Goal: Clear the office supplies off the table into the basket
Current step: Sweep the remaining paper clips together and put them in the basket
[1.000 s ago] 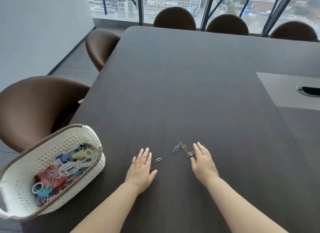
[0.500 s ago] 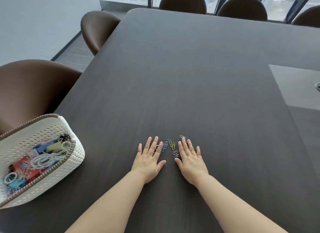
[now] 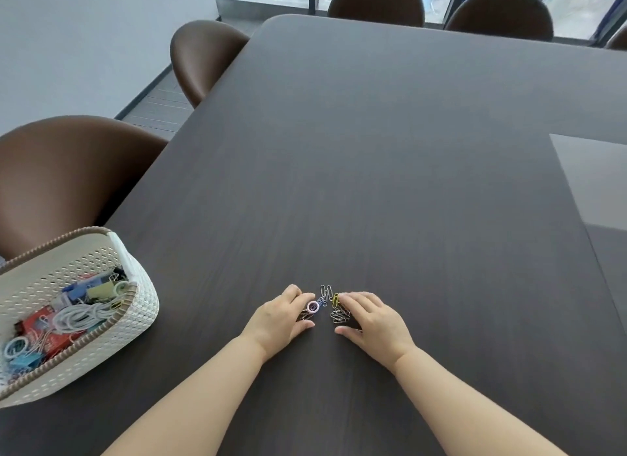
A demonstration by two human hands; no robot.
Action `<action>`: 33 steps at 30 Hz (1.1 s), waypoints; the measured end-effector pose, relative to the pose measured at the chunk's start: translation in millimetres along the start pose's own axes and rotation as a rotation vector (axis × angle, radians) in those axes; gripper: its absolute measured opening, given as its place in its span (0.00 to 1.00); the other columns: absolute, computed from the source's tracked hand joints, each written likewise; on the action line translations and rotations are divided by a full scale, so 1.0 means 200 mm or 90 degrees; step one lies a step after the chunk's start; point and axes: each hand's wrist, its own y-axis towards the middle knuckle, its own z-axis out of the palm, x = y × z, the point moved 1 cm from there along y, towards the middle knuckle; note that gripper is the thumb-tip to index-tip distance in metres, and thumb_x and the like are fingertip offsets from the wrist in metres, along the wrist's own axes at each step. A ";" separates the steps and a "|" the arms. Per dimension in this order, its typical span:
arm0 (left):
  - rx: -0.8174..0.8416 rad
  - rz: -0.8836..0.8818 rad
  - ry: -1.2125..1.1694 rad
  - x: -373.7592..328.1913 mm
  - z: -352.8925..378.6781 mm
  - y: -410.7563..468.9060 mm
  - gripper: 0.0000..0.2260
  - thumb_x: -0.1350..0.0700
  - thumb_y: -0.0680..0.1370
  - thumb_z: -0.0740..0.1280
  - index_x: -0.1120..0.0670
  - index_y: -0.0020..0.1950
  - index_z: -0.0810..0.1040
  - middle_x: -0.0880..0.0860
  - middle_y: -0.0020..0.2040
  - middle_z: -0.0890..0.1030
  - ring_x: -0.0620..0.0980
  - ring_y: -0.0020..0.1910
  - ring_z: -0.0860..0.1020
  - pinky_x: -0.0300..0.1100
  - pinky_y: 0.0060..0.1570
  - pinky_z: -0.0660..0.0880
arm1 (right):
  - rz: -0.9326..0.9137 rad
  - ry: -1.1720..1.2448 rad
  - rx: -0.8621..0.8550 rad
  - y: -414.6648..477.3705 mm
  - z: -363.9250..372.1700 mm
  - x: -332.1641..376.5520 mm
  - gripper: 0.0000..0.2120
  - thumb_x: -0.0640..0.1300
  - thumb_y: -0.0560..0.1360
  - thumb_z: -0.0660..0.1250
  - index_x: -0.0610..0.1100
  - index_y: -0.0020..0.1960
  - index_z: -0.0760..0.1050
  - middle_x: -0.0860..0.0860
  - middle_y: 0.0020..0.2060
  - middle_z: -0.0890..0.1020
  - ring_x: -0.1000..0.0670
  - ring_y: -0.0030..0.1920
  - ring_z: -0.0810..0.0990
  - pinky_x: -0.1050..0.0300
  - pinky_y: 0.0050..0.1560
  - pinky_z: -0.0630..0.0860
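Paperclips [image 3: 339,315] are lying near you on the surface [image 3: 373,184], the only supplies showing outside the basket [image 3: 142,311]; your left grip [image 3: 280,314] and right grip [image 3: 376,320] are curling round them.

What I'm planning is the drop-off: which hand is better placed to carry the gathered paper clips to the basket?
Probably left. Both hands curl over the paper clips, but the basket sits out past the left hand; the right hand would have to cross.

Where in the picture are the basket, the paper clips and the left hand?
basket [image 3: 101,347]: head view, white outer wall.
paper clips [image 3: 340,315]: head view, the silver bunch.
left hand [image 3: 276,316]: head view, back of the hand.
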 end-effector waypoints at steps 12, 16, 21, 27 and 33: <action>-0.196 0.186 0.196 0.03 0.09 0.15 0.23 0.39 0.65 0.72 0.48 0.56 0.78 0.47 0.50 0.70 0.44 0.29 0.77 0.33 0.22 0.70 | 0.038 -0.065 -0.144 0.05 0.10 0.03 0.16 0.57 0.71 0.59 0.46 0.41 0.78 0.51 0.35 0.77 0.50 0.34 0.76 0.61 0.31 0.74; -0.257 0.180 0.167 0.03 0.14 0.12 0.12 0.43 0.72 0.58 0.49 0.48 0.69 0.47 0.42 0.70 0.45 0.28 0.76 0.35 0.22 0.72 | 0.020 -0.083 -0.191 0.04 0.13 0.03 0.13 0.53 0.74 0.59 0.47 0.36 0.70 0.52 0.30 0.75 0.51 0.30 0.74 0.61 0.28 0.71; -0.329 0.159 0.169 0.03 0.16 0.11 0.14 0.44 0.72 0.59 0.52 0.34 0.74 0.49 0.33 0.75 0.46 0.27 0.74 0.37 0.22 0.71 | 0.038 -0.124 -0.200 0.04 0.12 0.05 0.13 0.53 0.78 0.52 0.47 0.38 0.61 0.53 0.27 0.73 0.52 0.27 0.72 0.60 0.23 0.66; -0.358 0.102 0.208 0.01 0.18 0.08 0.15 0.43 0.73 0.57 0.53 0.33 0.70 0.50 0.32 0.74 0.47 0.26 0.72 0.38 0.20 0.69 | 0.104 -0.161 -0.160 0.05 0.10 0.08 0.17 0.52 0.81 0.42 0.46 0.37 0.58 0.53 0.25 0.72 0.53 0.23 0.71 0.64 0.17 0.58; -0.364 0.101 0.148 0.01 0.17 0.07 0.13 0.42 0.74 0.57 0.51 0.37 0.65 0.48 0.28 0.72 0.46 0.25 0.72 0.37 0.20 0.67 | 0.154 -0.165 -0.109 0.06 0.07 0.09 0.15 0.52 0.79 0.45 0.46 0.37 0.57 0.53 0.22 0.71 0.53 0.20 0.71 0.67 0.18 0.56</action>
